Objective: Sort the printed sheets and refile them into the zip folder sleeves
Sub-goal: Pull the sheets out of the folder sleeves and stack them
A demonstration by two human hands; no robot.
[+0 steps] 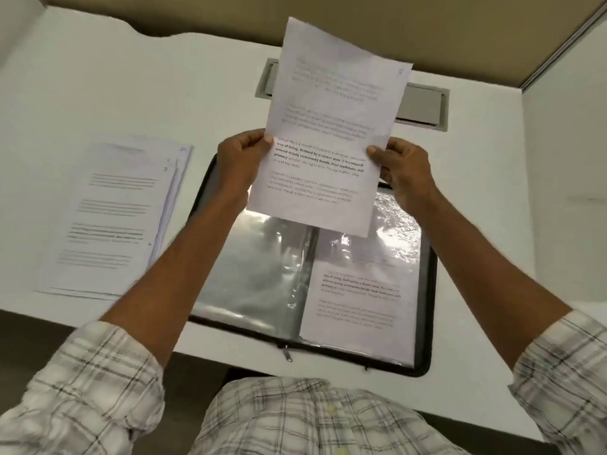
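A plaid shirt (pixel 295 418) with rolled sleeves fills the near edge, and both forearms reach forward from it over a white desk (pixel 98 93). The left hand (pixel 241 159) pinches the left edge of a printed sheet (pixel 328 126), thumb on the printed face. The right hand (pixel 402 169) pinches the opposite edge the same way, so the page hangs between the two hands, raised and slightly tilted. Below the hands the black zip folder (pixel 433 290) lies open on the desk. Its clear sleeve (pixel 249 274) under the left forearm looks empty, while the one under the right hand holds a filed sheet (pixel 358 307). Well out beyond the left hand lies a stack of printed sheets (pixel 111 218). Behind the held page sits a grey desk hatch (pixel 423 103).
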